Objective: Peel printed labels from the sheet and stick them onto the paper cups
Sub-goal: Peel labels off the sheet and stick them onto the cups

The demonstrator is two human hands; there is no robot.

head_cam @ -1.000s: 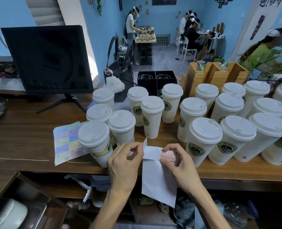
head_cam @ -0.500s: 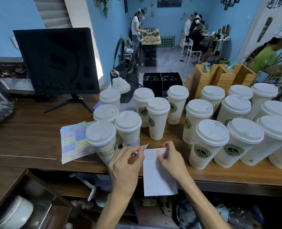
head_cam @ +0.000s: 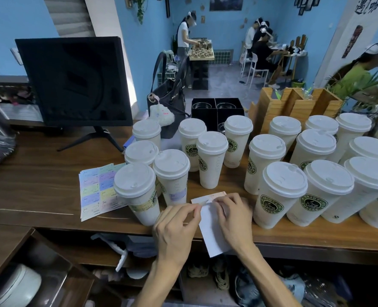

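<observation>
A long white backing strip of label paper (head_cam: 212, 229) hangs between the two hands at the front edge of the brown wooden counter (head_cam: 39, 191), its long axis running from the counter edge down and slightly right, the lower end hanging free below the edge. At its top end sits a small pink printed label (head_cam: 217, 195). The left hand (head_cam: 177, 227) pinches the strip's upper left corner between thumb and forefinger; the right hand (head_cam: 232, 216) has curled fingers pressing on the strip's upper right part beside the label. Just left stand white lidded paper cups (head_cam: 137, 193), with a multicoloured label sheet (head_cam: 97, 191) lying flat beyond them.
</observation>
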